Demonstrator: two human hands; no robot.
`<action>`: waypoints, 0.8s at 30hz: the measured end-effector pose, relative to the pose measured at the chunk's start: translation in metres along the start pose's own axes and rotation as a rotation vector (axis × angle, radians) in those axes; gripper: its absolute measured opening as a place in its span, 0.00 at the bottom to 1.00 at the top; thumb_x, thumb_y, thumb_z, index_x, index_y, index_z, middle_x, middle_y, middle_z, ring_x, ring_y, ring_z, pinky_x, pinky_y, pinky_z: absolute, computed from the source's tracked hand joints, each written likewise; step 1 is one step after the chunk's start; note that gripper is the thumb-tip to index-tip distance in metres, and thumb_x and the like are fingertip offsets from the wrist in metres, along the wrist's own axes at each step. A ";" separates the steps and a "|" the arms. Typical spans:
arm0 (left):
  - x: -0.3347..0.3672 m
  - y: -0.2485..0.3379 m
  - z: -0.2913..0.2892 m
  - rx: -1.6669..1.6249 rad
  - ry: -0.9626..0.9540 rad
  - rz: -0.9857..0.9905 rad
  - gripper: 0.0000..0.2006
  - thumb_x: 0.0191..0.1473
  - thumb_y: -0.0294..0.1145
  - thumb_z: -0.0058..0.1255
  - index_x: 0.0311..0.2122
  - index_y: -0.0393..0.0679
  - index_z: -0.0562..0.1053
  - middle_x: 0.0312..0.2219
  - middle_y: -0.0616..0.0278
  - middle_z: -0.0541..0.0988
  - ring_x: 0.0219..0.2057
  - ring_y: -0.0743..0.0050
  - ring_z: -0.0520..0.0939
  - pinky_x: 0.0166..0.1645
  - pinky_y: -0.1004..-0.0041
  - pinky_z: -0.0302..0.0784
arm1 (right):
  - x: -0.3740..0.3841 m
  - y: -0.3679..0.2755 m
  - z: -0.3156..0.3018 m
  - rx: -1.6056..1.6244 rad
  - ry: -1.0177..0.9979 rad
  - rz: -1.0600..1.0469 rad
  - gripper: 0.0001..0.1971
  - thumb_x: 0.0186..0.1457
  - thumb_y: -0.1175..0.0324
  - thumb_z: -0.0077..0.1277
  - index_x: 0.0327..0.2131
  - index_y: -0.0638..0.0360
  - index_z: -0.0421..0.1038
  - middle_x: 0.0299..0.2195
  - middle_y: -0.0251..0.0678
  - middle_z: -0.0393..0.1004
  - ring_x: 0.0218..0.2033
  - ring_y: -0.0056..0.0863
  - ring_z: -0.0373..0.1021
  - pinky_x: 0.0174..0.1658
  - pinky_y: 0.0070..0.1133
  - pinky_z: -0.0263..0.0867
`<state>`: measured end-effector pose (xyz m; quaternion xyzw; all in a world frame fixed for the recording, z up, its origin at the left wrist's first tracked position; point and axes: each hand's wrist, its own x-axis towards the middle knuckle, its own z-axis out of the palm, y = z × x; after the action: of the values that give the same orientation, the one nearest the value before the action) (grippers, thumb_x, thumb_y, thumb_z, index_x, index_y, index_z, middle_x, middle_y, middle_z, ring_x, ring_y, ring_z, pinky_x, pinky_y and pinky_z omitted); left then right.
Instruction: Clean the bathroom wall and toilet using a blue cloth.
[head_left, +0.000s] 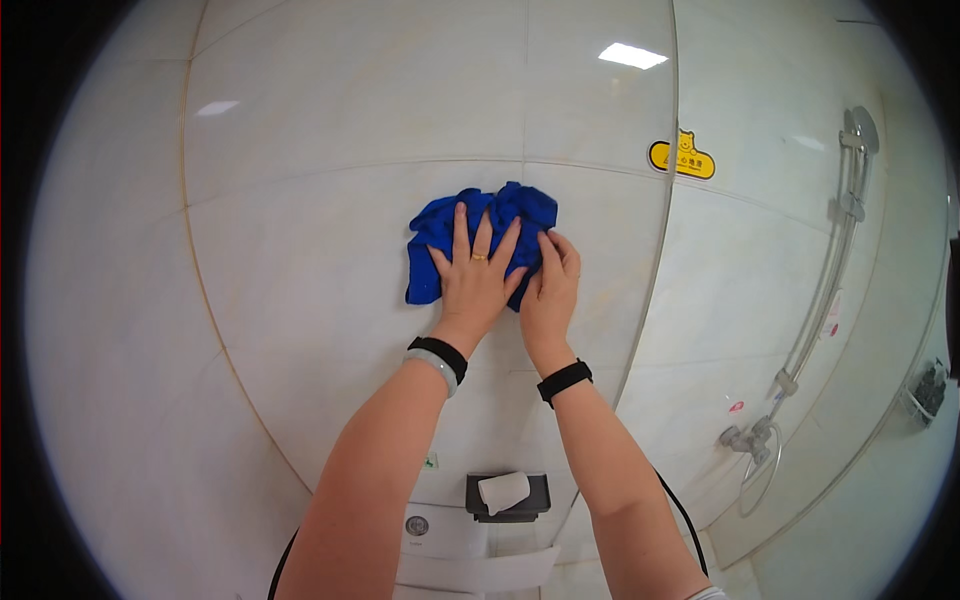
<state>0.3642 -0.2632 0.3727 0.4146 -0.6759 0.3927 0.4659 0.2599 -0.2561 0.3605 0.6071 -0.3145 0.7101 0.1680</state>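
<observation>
A crumpled blue cloth (432,270) lies pressed against the white tiled wall (330,270). My left hand (478,280) is flat on it with fingers spread, a ring on one of them. At the cloth's right edge, my right hand (552,295) has its fingers bent together, with the thumb and fingertips gripping the fabric there. Both wrists wear black bands, and the left one also has a pale bracelet. Part of the cloth is hidden under my left palm.
A glass panel edge (655,250) runs down right of my hands, near a yellow bear-shaped sticker (682,160). Further right are a shower head (862,130) and mixer tap (750,438). Below, a dark holder (535,497) carries a white roll (503,491) above a white toilet (440,530).
</observation>
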 end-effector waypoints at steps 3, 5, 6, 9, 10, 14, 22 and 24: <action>-0.008 -0.002 0.003 -0.089 0.004 -0.070 0.31 0.48 0.43 0.51 0.58 0.62 0.57 0.57 0.52 0.52 0.61 0.41 0.44 0.47 0.29 0.47 | -0.006 0.001 0.009 0.022 -0.014 -0.025 0.21 0.46 0.86 0.38 0.46 0.67 0.65 0.48 0.46 0.63 0.48 0.42 0.61 0.50 0.28 0.60; -0.005 -0.006 -0.003 -0.079 0.033 -0.065 0.30 0.49 0.41 0.51 0.58 0.62 0.58 0.56 0.51 0.53 0.61 0.40 0.44 0.47 0.29 0.47 | -0.001 -0.006 0.010 0.053 -0.029 -0.051 0.19 0.45 0.84 0.41 0.44 0.69 0.67 0.47 0.47 0.64 0.46 0.44 0.62 0.50 0.30 0.59; -0.002 -0.008 -0.005 -0.075 0.061 -0.057 0.29 0.50 0.40 0.50 0.58 0.63 0.58 0.56 0.50 0.53 0.61 0.38 0.44 0.48 0.29 0.46 | 0.005 -0.008 0.011 0.057 -0.029 -0.053 0.19 0.45 0.84 0.41 0.44 0.69 0.67 0.47 0.47 0.64 0.46 0.44 0.62 0.50 0.30 0.59; 0.023 -0.018 -0.015 -0.039 0.118 -0.031 0.25 0.51 0.35 0.48 0.56 0.65 0.62 0.55 0.51 0.55 0.61 0.38 0.45 0.48 0.29 0.46 | 0.029 -0.017 0.016 0.081 -0.083 -0.154 0.19 0.46 0.84 0.40 0.45 0.69 0.66 0.49 0.47 0.63 0.47 0.45 0.61 0.50 0.30 0.59; 0.035 -0.023 -0.015 -0.022 0.149 -0.017 0.24 0.51 0.34 0.47 0.55 0.65 0.63 0.55 0.52 0.56 0.61 0.38 0.45 0.48 0.29 0.46 | 0.039 -0.021 0.018 0.082 -0.083 -0.154 0.19 0.46 0.84 0.40 0.45 0.69 0.66 0.49 0.47 0.63 0.47 0.45 0.61 0.50 0.30 0.59; 0.092 -0.043 -0.027 0.017 0.288 -0.027 0.21 0.53 0.35 0.46 0.53 0.64 0.65 0.56 0.55 0.58 0.60 0.43 0.49 0.48 0.28 0.45 | 0.075 -0.035 0.023 0.103 0.012 -0.209 0.22 0.48 0.84 0.38 0.49 0.67 0.62 0.54 0.45 0.58 0.53 0.42 0.57 0.54 0.31 0.54; 0.103 -0.047 -0.020 0.094 0.335 -0.040 0.24 0.50 0.39 0.51 0.54 0.62 0.64 0.54 0.58 0.60 0.60 0.49 0.52 0.49 0.32 0.50 | 0.082 -0.008 0.038 -0.364 0.030 -0.306 0.25 0.53 0.76 0.37 0.56 0.65 0.51 0.59 0.44 0.51 0.61 0.39 0.47 0.61 0.36 0.38; 0.097 -0.050 -0.019 0.109 0.310 -0.047 0.23 0.49 0.41 0.51 0.53 0.63 0.65 0.54 0.58 0.60 0.60 0.49 0.51 0.48 0.32 0.50 | 0.083 -0.008 0.040 -0.342 0.064 -0.327 0.25 0.54 0.75 0.37 0.57 0.66 0.51 0.59 0.44 0.50 0.61 0.39 0.46 0.61 0.36 0.39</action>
<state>0.3952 -0.2818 0.4774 0.3895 -0.5635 0.4770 0.5507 0.2785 -0.2881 0.4460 0.5898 -0.3223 0.6287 0.3911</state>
